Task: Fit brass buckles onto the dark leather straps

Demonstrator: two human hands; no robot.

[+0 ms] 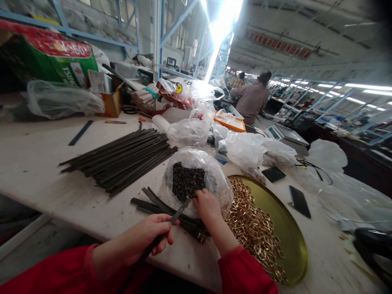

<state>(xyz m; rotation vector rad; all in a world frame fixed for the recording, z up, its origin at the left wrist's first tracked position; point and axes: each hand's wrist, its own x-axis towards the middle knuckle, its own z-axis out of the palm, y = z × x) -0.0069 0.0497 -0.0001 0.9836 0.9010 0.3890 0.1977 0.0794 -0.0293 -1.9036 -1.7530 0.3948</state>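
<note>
My left hand (157, 232) is closed around a long black strap (180, 211), which slants up and away from me while its lower part hangs toward my lap. At the strap's far tip, my right hand (209, 207) pinches what looks like a small black loop; the fingers partly cover it. Just behind the fingertips, a clear plastic bag (214, 171) stands open, full of small black loops (186, 179). Under my hands lie several black straps (150, 203) with gold metal pieces at their near end. To the right, gold wire buckles (249, 216) are heaped on a gold tray (294, 241).
A stack of black straps (122, 159) lies at the left, with a loose strip (81, 132) beyond. White plastic bags (241, 147), a phone (299, 201) and a dark flat square (273, 174) lie right. A green-and-red package (52, 57) stands back left. Another person (251, 100) is farther off.
</note>
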